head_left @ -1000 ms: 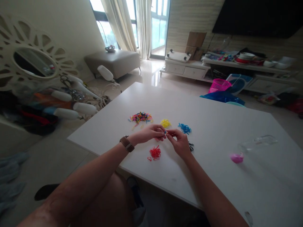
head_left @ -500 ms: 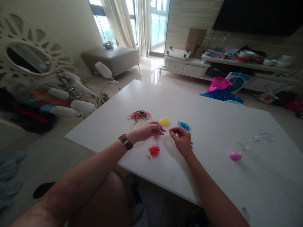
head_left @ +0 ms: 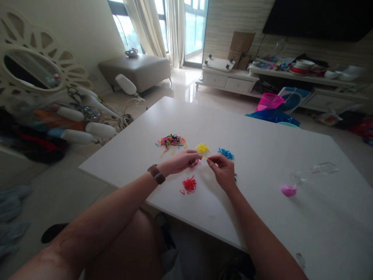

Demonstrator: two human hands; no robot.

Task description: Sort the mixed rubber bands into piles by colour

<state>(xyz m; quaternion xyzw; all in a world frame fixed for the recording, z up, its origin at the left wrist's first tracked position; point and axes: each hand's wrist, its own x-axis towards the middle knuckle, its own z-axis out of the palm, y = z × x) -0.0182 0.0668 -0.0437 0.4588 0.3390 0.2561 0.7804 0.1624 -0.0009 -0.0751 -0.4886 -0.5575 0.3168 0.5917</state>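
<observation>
Between my two hands, above the white table (head_left: 250,217), a small yellow rubber band (head_left: 204,158) shows. My left hand (head_left: 185,160) is closed and pinches its left end. Something dark shows among the left fingers, too small to name. My right hand (head_left: 223,171) pinches the other end between thumb and fingertips. Just beyond the hands lie a yellow pile of bands (head_left: 202,148) and a blue pile (head_left: 226,154). A red pile (head_left: 189,184) is nearer to me, and a mixed-colour pile (head_left: 171,140) is at the left. Pink bands are partly hidden under my left hand.
A pink object (head_left: 288,190) and a clear container (head_left: 316,173) lie on the right of the table. White lamp shades (head_left: 77,136) stand close to the left edge. Beyond the far edge are a pink basket (head_left: 269,102) and a blue plastic sheet (head_left: 271,116).
My left fingers have curled and shifted slightly, with the dark thing now showing among them. My right hand keeps its pinch almost in place. The piles look the same.
</observation>
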